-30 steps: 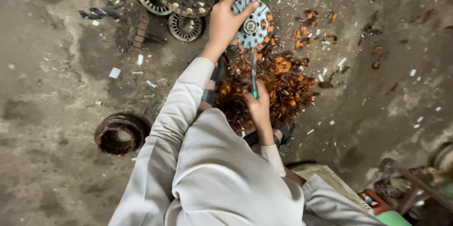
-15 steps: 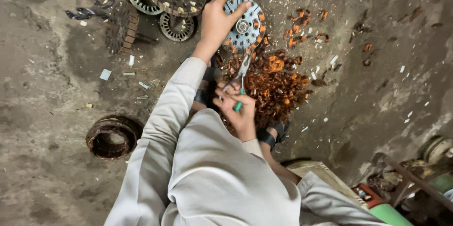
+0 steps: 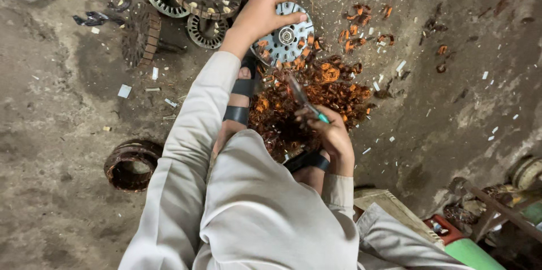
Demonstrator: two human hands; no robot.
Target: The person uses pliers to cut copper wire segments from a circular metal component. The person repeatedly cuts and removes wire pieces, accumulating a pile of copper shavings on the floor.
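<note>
Gripping the round slotted metal disc, your left hand curls closed; your right hand pinches green-handled pliers.

A round silvery stator disc with copper-wound slots stands tilted on the floor; slim green-handled pliers point toward it.
</note>
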